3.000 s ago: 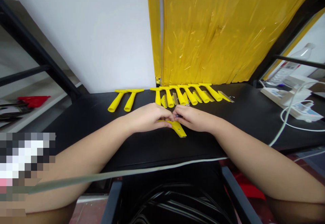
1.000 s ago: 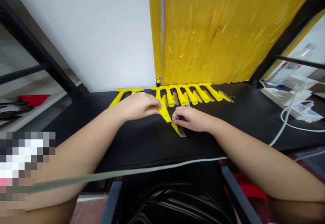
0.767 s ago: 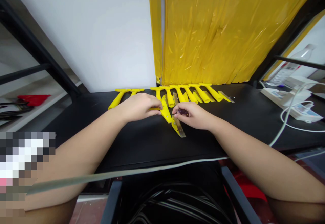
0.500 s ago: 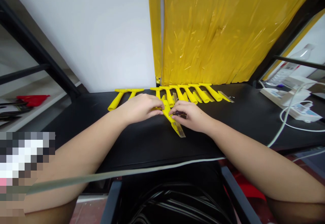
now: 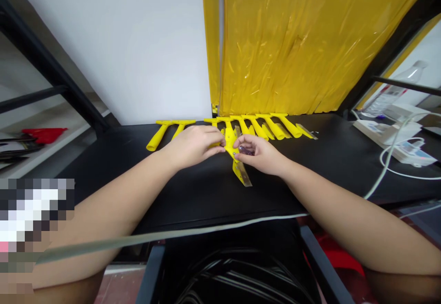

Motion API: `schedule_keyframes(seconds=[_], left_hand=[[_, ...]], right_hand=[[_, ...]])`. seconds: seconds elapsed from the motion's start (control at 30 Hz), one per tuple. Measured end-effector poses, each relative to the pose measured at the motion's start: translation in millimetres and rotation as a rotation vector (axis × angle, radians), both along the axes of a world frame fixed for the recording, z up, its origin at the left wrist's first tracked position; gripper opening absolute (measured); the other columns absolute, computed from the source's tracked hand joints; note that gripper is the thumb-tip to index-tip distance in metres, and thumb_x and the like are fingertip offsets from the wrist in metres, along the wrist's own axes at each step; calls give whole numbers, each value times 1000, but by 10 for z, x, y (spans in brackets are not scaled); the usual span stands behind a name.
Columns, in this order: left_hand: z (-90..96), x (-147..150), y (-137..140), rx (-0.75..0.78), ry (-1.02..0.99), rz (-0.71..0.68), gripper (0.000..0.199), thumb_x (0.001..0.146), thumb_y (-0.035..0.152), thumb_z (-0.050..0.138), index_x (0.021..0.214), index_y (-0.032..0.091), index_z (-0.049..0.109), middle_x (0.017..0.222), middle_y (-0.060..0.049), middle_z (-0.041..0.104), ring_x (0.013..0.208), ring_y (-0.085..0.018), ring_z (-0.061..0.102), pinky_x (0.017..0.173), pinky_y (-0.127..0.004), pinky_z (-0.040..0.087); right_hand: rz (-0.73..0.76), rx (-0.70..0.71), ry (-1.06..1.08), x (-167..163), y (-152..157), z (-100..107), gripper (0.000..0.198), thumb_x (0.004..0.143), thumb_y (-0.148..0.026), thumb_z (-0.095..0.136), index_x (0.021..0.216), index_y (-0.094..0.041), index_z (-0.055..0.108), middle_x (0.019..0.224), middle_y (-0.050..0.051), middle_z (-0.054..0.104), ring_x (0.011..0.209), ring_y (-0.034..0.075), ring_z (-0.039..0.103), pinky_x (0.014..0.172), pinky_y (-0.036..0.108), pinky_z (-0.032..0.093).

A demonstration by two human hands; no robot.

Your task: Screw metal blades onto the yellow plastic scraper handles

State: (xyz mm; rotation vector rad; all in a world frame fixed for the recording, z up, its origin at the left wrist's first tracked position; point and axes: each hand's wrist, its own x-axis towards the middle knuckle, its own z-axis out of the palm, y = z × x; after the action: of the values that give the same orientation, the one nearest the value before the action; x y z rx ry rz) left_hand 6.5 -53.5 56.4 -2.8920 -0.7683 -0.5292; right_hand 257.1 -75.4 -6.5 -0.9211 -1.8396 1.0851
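Observation:
My left hand (image 5: pixel 196 144) pinches the side of a yellow plastic scraper (image 5: pixel 230 144) between thumb and fingertips. From the right, my right hand (image 5: pixel 263 153) is curled at the scraper's other edge, its thumb and fingers nearly together. Small dark pieces (image 5: pixel 246 150) sit in its curled fingers, too small to name. Beneath the scraper's near end lies a yellow strip with a metal blade (image 5: pixel 244 174), angled toward me. Behind both hands, several yellow scraper handles (image 5: pixel 259 129) lie side by side; a separate pair (image 5: pixel 157 137) rests to the left.
The black tabletop (image 5: pixel 193 194) meets a white panel (image 5: pixel 138 51) and a yellow film-covered panel (image 5: pixel 292 42). A pale cable (image 5: pixel 206 231) crosses in front. White boxes with cords (image 5: pixel 406 145) and a plastic bottle (image 5: pixel 396 88) stand at right. A black frame post (image 5: pixel 41 51) rises at left.
The held scraper has turned slightly more upright and shifted a little right, together with my left fingertips. My right fingers have moved slightly on its edge, showing more of the dark pieces.

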Motion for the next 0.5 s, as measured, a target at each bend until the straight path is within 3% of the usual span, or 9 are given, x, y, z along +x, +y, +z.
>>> schedule_keyframes(seconds=[0.17,0.37,0.5], left_hand=[[-6,10,-8,7,18,7,17,104,33,65,105,19,75,105,-8,77,95,-22,73,84,-32,53],[-8,22,-14,20,77,47,15,102,33,67,105,20,75,104,-7,77,93,-23,73,82,-32,52],[-2,-61,76,39,58,91,15,100,34,69,105,21,75,104,-7,77,91,-22,73,81,-32,52]], right_hand=[[-24,63,-107,-4,-14,-2,16,88,-32,72,97,-19,70,87,2,68,74,17,59,74,34,51],[-92,407,-226,65,-7,66,4,94,-21,69,96,-20,73,107,8,62,104,23,63,98,41,52],[-61,360,-314,134,-3,99,4,93,-19,74,95,-21,75,101,6,61,96,22,62,91,40,52]])
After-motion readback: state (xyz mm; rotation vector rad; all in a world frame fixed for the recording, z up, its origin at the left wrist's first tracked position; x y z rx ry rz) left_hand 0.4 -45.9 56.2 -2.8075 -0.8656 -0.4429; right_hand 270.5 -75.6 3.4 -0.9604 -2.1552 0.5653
